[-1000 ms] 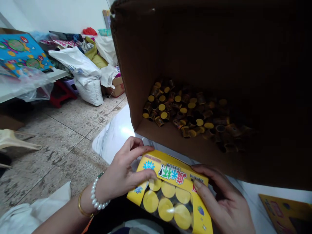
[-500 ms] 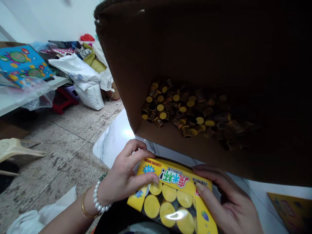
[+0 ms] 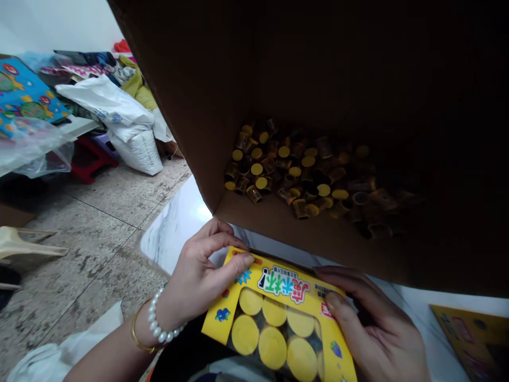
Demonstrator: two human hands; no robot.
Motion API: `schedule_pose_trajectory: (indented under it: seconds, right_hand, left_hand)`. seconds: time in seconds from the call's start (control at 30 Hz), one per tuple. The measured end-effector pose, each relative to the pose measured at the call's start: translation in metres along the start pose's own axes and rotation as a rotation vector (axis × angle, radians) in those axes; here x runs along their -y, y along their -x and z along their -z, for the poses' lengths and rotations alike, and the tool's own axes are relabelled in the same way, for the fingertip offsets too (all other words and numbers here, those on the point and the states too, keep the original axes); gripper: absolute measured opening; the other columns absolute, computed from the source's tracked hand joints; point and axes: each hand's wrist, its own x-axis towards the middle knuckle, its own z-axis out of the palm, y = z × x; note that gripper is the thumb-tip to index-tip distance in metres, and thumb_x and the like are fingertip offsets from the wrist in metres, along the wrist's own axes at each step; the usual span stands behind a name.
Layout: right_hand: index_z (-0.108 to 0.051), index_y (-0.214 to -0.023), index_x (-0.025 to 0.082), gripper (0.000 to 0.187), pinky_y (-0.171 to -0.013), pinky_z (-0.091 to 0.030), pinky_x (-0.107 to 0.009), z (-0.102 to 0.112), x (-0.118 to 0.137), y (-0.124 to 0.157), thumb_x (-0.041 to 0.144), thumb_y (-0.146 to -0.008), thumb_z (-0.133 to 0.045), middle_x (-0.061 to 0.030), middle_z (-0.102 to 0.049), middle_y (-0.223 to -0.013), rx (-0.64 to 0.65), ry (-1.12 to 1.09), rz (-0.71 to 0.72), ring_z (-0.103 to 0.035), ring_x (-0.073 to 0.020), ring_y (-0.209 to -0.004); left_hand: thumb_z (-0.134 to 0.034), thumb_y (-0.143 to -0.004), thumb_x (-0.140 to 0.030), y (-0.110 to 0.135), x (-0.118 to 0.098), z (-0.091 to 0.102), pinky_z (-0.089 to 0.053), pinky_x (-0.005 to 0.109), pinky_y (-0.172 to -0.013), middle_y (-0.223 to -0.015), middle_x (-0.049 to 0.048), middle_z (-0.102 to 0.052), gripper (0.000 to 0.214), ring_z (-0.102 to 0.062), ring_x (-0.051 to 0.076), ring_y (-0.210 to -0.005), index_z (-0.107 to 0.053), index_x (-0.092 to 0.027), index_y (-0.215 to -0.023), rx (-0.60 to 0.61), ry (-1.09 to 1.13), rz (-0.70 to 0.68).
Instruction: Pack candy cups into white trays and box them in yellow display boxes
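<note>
A yellow candy box [image 3: 286,286] with a clear window is between my two hands, its printing upside down to me. Several round yellow lids show through the window. My left hand [image 3: 210,270] grips the upper left corner, thumb on the front face and fingers behind the top edge. On the other side, my right hand [image 3: 377,323] holds the right end, thumb on the front and fingers behind. Just beyond stands a large cardboard box [image 3: 186,122], open toward me, with many small yellow-lidded cups [image 3: 294,172] lying loose inside.
Another yellow printed box [image 3: 473,339] lies on the white marbled table [image 3: 170,223] at the right. To the left are a white sack [image 3: 135,148], a red stool [image 3: 89,159], a cream plastic chair [image 3: 24,241] and a side table with a blue printed box [image 3: 32,95].
My left thumb has slid up and left toward the box's top corner, uncovering more of the window. The whole view has shifted slightly. Both hands still hold the candy box.
</note>
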Motion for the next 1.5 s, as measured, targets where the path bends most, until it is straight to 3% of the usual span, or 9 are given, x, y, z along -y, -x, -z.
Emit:
schedule_pose_trajectory:
  seconds: [0.23, 0.4, 0.63, 0.77, 0.87, 1.0, 1.07, 1.2, 1.5]
  right_hand:
    - [-0.069, -0.103, 0.030, 0.015, -0.085, -0.057, -0.028, 0.002, 0.000, 0.005, 0.031, -0.090, -0.061, -0.0006, -0.072, -0.105, -0.012, 0.077, -0.032, -0.069, -0.0190, -0.094]
    - [-0.066, -0.099, 0.028, 0.015, -0.085, -0.058, -0.028, -0.001, -0.001, 0.009, 0.036, -0.087, -0.064, -0.0013, -0.072, -0.101, -0.082, 0.066, -0.169, -0.070, -0.0202, -0.093]
    - [-0.064, -0.104, 0.027, 0.022, -0.063, -0.059, -0.020, -0.003, 0.003, 0.001, 0.040, -0.086, -0.065, -0.0032, -0.073, -0.101, 0.038, -0.246, -0.391, -0.073, -0.0186, -0.085]
    - [-0.068, -0.100, 0.028, 0.014, -0.080, -0.058, -0.025, -0.004, 0.005, 0.000, 0.027, -0.087, -0.064, -0.0030, -0.071, -0.103, -0.056, -0.127, -0.170, -0.070, -0.0181, -0.094]
    - [-0.071, -0.099, 0.027, 0.016, -0.085, -0.056, -0.029, -0.002, 0.006, -0.004, 0.023, -0.089, -0.060, -0.0048, -0.069, -0.108, 0.025, -0.079, -0.014, -0.068, -0.0199, -0.100]
    - [-0.072, -0.095, 0.027, 0.016, -0.081, -0.056, -0.028, 0.002, 0.008, -0.008, 0.022, -0.090, -0.057, -0.0041, -0.069, -0.101, 0.074, -0.079, 0.025, -0.067, -0.0192, -0.098]
    - [-0.071, -0.092, 0.027, 0.014, -0.076, -0.056, -0.025, 0.000, 0.008, -0.006, 0.022, -0.089, -0.058, -0.0030, -0.069, -0.096, 0.046, -0.078, -0.031, -0.068, -0.0171, -0.090]
    - [-0.061, -0.105, 0.027, 0.019, -0.066, -0.056, -0.021, -0.006, 0.006, -0.002, 0.026, -0.086, -0.065, -0.0005, -0.070, -0.088, -0.070, -0.206, -0.235, -0.069, -0.0148, -0.078]
    - [-0.068, -0.085, 0.021, 0.006, -0.070, -0.052, -0.023, -0.012, 0.011, -0.010, 0.021, -0.082, -0.063, -0.0007, -0.071, -0.084, 0.040, -0.302, -0.290, -0.067, -0.0147, -0.080]
  left_hand:
    - [-0.073, -0.084, -0.025, 0.005, 0.004, -0.005, -0.050, 0.028, -0.077, -0.092, 0.0048, -0.063, 0.015, -0.060, 0.016, -0.089, -0.073, -0.019, -0.097, -0.044, 0.031, -0.056]
    - [-0.071, -0.086, -0.027, 0.006, 0.006, -0.002, -0.049, 0.030, -0.080, -0.096, 0.0039, -0.064, 0.021, -0.060, 0.016, -0.090, -0.070, -0.023, -0.106, -0.023, 0.030, -0.003]
    - [-0.067, -0.088, -0.033, -0.004, 0.007, 0.001, -0.050, 0.038, -0.089, -0.105, 0.0063, -0.063, 0.024, -0.061, 0.022, -0.100, -0.072, -0.028, -0.111, 0.182, 0.170, 0.206]
    - [-0.067, -0.088, -0.029, -0.004, 0.005, 0.003, -0.050, 0.037, -0.092, -0.113, 0.0085, -0.060, 0.024, -0.058, 0.024, -0.111, -0.073, -0.029, -0.111, 0.186, 0.088, 0.022]
    - [-0.073, -0.083, -0.028, -0.005, 0.002, 0.006, -0.049, 0.037, -0.096, -0.120, 0.0097, -0.057, 0.023, -0.054, 0.026, -0.117, -0.075, -0.026, -0.106, 0.190, -0.102, -0.097]
    - [-0.066, -0.087, -0.023, -0.008, 0.000, 0.004, -0.050, 0.035, -0.090, -0.111, 0.0102, -0.058, 0.013, -0.057, 0.024, -0.112, -0.076, -0.022, -0.096, 0.197, -0.191, -0.167]
    - [-0.062, -0.090, -0.022, -0.008, 0.002, 0.000, -0.051, 0.032, -0.084, -0.104, 0.0087, -0.062, 0.016, -0.060, 0.021, -0.104, -0.076, -0.023, -0.097, 0.175, -0.082, -0.101]
    - [-0.062, -0.091, -0.033, -0.009, 0.011, -0.009, -0.051, 0.027, -0.068, -0.093, 0.0046, -0.067, 0.017, -0.062, 0.016, -0.080, -0.072, -0.024, -0.102, 0.156, 0.202, 0.228]
    - [-0.063, -0.084, -0.055, -0.005, 0.024, -0.012, -0.058, 0.032, -0.064, -0.081, 0.0059, -0.075, 0.035, -0.071, 0.025, -0.075, -0.076, -0.022, -0.090, 0.315, 0.390, 0.481]
